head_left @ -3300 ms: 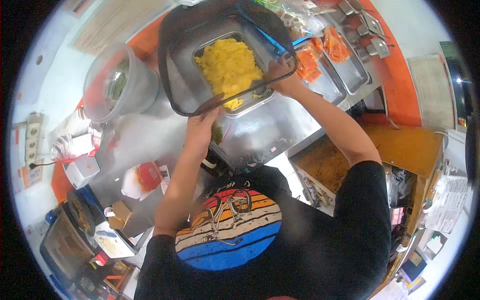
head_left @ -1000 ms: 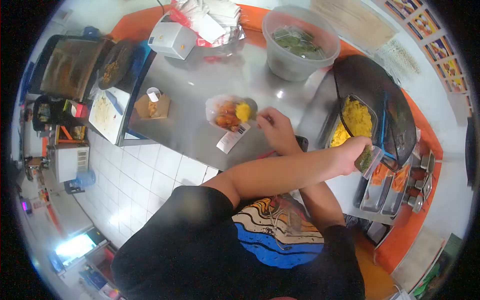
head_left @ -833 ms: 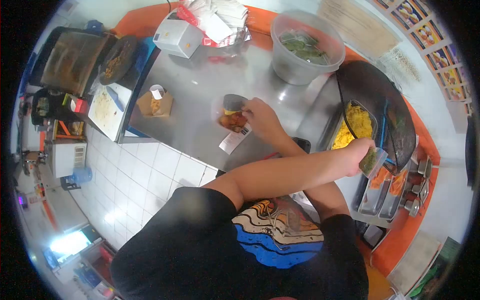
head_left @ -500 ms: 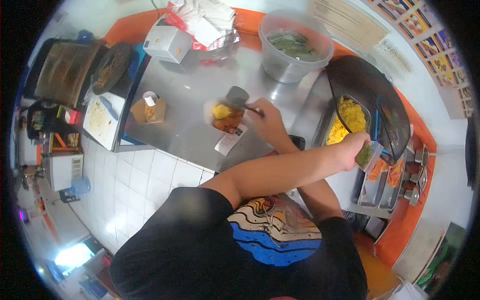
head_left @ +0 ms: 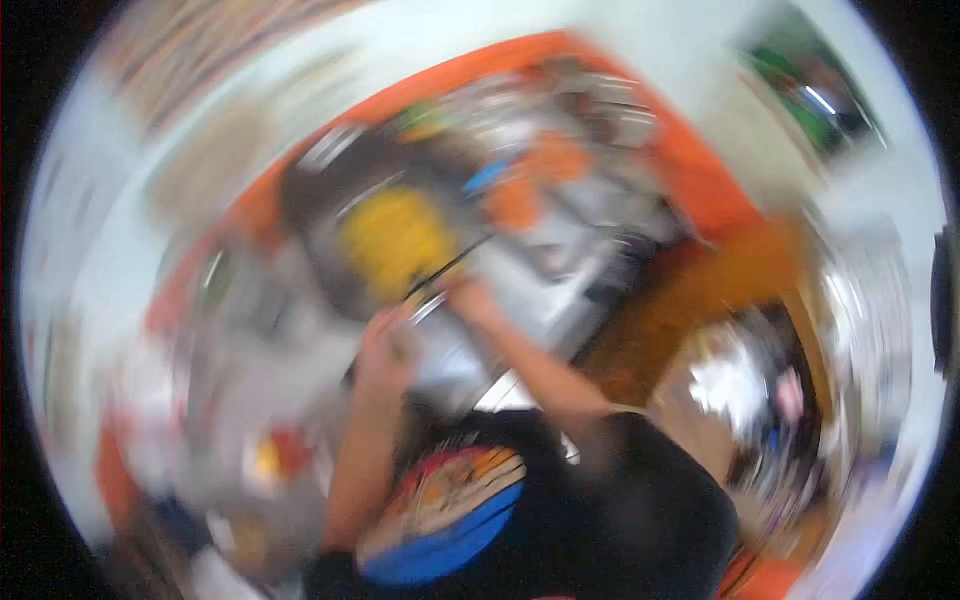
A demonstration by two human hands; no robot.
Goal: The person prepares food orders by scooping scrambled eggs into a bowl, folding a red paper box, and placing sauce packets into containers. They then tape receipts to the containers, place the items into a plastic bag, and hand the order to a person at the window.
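Note:
The whole view is smeared by fast head motion. My left hand is raised in front of my chest, near the front edge of a metal tray of yellow rice. My right hand is just right of it, at the tray's near corner. A thin dark line runs from my right hand up over the rice; blur hides whether it is a spoon handle or the rim of the dark lid. What either hand holds is not readable.
Orange food lies in trays right of the rice, along the orange counter edge. A blurred red and yellow food container sits on the steel counter at lower left. A brown surface is on the right.
The view has swung sharply from the food container toward the rice tray. My right hand has left the container, my arms are no longer crossed, and both hands are at the tray.

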